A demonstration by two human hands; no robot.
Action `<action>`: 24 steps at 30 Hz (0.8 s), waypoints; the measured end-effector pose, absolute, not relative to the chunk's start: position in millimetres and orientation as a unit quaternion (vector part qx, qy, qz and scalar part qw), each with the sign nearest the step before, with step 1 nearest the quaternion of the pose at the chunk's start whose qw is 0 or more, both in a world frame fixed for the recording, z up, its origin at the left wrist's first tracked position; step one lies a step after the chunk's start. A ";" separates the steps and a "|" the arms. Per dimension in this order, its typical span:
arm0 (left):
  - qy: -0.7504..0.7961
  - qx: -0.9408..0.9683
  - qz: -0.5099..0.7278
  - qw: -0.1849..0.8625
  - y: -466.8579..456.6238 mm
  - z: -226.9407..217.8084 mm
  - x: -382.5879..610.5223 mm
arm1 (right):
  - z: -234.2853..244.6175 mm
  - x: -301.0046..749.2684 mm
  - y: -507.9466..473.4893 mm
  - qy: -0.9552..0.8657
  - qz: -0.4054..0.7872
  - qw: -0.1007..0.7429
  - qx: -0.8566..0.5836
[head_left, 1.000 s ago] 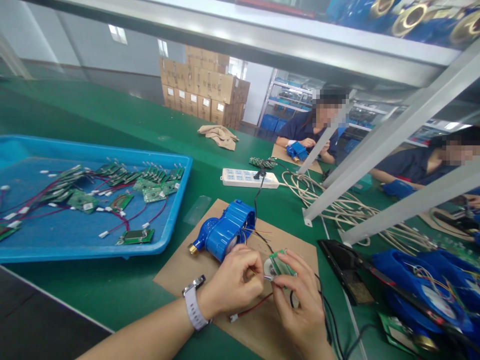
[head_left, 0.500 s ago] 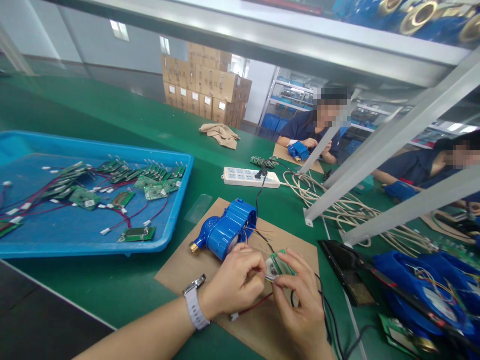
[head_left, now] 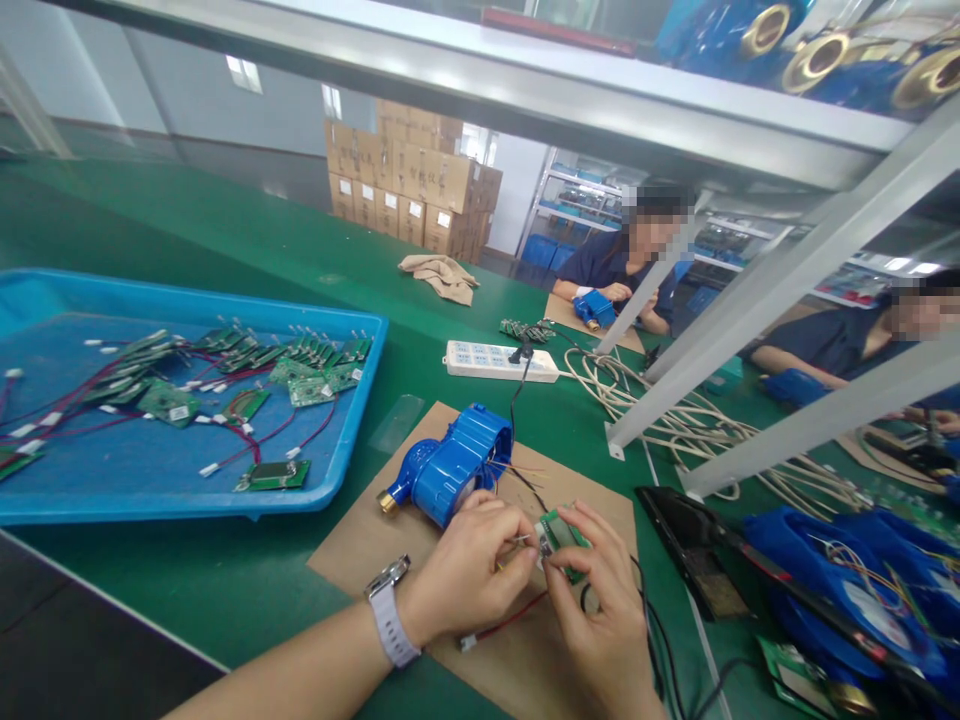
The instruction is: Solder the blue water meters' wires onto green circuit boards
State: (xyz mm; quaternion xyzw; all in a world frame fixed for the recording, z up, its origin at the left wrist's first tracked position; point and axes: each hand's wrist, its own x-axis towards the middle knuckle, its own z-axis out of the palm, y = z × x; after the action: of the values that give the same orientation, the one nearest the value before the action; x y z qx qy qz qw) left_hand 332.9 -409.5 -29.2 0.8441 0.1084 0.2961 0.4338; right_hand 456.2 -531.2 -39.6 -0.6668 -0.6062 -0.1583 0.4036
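My right hand (head_left: 607,600) grips a small green circuit board (head_left: 562,532) by its edges between thumb and fingers. Close beside it, my left hand (head_left: 469,565) is closed in a pinch on thin wires (head_left: 517,540) at the board's near end; whether they touch the board is hidden by the fingers. A red cable (head_left: 514,615) with a white connector hangs under the hands. Just beyond them a blue water meter (head_left: 457,460) lies on a brown cardboard sheet (head_left: 360,545), its brass end to the left and loose thin wires at its open housing.
On the left stands a blue tray (head_left: 187,500) with several wired circuit boards. A white power strip (head_left: 495,362), coiled cables (head_left: 675,430) and metal posts (head_left: 810,270) are beyond. More blue meters (head_left: 847,590) lie right, near a black tool. Two co-workers sit across.
My left fingertips have shifted slightly on the wires, and more of the board's end shows beside them. The board stays in my right hand. The view has shifted a little.
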 end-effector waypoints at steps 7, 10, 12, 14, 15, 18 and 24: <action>0.109 0.842 0.293 0.440 -409.8 -32.3 332.5 | -38.5 458.7 -532.4 -0.612 -0.178 0.390 -0.664; 0.109 0.837 0.288 0.453 -411.0 -34.5 333.3 | -40.4 459.8 -532.5 -0.613 -0.175 0.385 -0.667; 0.110 0.832 0.280 0.466 -411.8 -35.5 334.1 | -42.4 460.0 -532.6 -0.612 -0.173 0.384 -0.670; 0.111 0.828 0.271 0.479 -412.2 -35.8 334.7 | -43.6 460.0 -533.0 -0.608 -0.169 0.386 -0.672; 0.113 0.825 0.268 0.485 -412.2 -35.8 334.9 | -43.6 460.2 -533.3 -0.606 -0.166 0.389 -0.674; 0.126 0.815 0.264 0.500 -411.4 -35.7 335.2 | -41.6 465.3 -536.4 -0.582 -0.158 0.413 -0.682; 0.154 0.789 0.256 0.537 -408.4 -38.3 336.9 | -51.6 504.8 -560.9 -0.411 -0.075 0.551 -0.723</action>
State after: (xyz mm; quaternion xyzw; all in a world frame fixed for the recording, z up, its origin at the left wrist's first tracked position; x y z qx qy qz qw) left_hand 336.9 -408.4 -38.3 0.7890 0.1538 0.2563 0.5368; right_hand 504.8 -560.9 -51.6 -0.7227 -0.4106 -0.0750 0.5509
